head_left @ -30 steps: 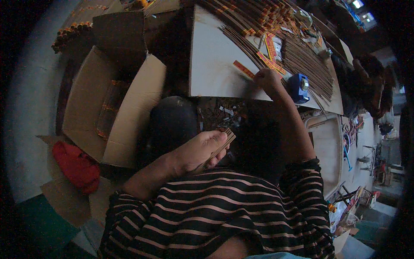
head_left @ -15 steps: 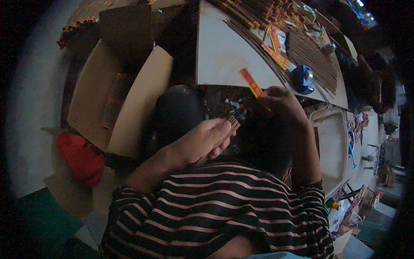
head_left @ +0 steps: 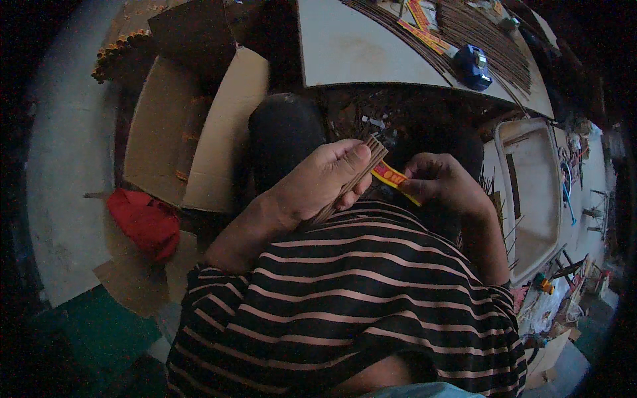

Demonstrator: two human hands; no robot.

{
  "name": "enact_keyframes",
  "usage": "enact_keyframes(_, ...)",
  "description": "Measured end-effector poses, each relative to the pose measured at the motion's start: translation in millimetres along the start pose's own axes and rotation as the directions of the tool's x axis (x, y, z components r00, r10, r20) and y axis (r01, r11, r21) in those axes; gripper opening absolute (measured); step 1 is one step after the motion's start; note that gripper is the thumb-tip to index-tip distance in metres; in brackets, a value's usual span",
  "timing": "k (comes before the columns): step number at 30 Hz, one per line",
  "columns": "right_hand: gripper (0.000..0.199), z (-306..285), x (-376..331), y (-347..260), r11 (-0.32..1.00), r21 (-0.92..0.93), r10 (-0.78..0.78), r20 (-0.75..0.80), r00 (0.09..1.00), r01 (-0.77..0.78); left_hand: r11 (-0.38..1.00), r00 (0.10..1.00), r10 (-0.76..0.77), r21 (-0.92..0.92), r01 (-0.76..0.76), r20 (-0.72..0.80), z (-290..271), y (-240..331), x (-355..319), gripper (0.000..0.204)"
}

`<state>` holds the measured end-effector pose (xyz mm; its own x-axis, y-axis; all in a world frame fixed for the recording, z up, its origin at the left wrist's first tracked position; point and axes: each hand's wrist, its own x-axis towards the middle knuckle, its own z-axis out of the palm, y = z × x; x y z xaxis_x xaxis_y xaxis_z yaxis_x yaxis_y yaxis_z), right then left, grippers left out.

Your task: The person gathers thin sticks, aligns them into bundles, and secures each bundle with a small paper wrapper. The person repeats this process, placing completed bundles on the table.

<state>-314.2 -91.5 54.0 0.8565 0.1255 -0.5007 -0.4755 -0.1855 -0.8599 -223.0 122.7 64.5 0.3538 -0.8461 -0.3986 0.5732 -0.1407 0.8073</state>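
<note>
While the left hand (head_left: 330, 171) clamps sticks (head_left: 376, 152) in curled fingers, the right hand (head_left: 446, 178) pinches a label (head_left: 390, 174) at the sticks' three o'clock.
Should the left grip slacken, sticks could slide out; a crooked pull could crease the label. Its red, yellow-edged face bears print, too blurred to read.
</note>
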Motion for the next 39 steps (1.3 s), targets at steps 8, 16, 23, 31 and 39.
enact_keyframes(8, 0.021, 37, -2, -15, 0.985, 0.039, -0.162, -0.155, 0.975, 0.17, 0.997, 0.999, 0.03, 0.075, -0.031, 0.019, 10, 3, -5, 0.031)
enact_keyframes(16, 0.018, 35, -28, -23, 0.956, 0.028, -0.266, -0.333, 0.905, 0.292, 0.997, 0.997, 0.075, -0.003, -0.075, -0.014, 12, 1, -10, 0.027)
enact_keyframes(23, 0.021, 48, -16, -44, 0.962, -0.107, -0.273, -0.283, 0.92, 0.253, 0.997, 0.997, 0.078, 0.011, -0.078, 0.003, 6, -4, -10, 0.033)
enact_keyframes(31, 0.018, 53, -8, -41, 0.89, -0.35, -0.404, -0.309, 0.861, 0.292, 0.995, 0.997, 0.077, -0.058, -0.076, 0.014, 4, -6, -10, 0.032)
enact_keyframes(39, 0.021, 52, -8, -39, 0.951, -0.077, -0.308, -0.34, 0.888, 0.301, 0.995, 0.996, 0.088, -0.045, -0.087, 0.028, 4, -7, -6, 0.029)
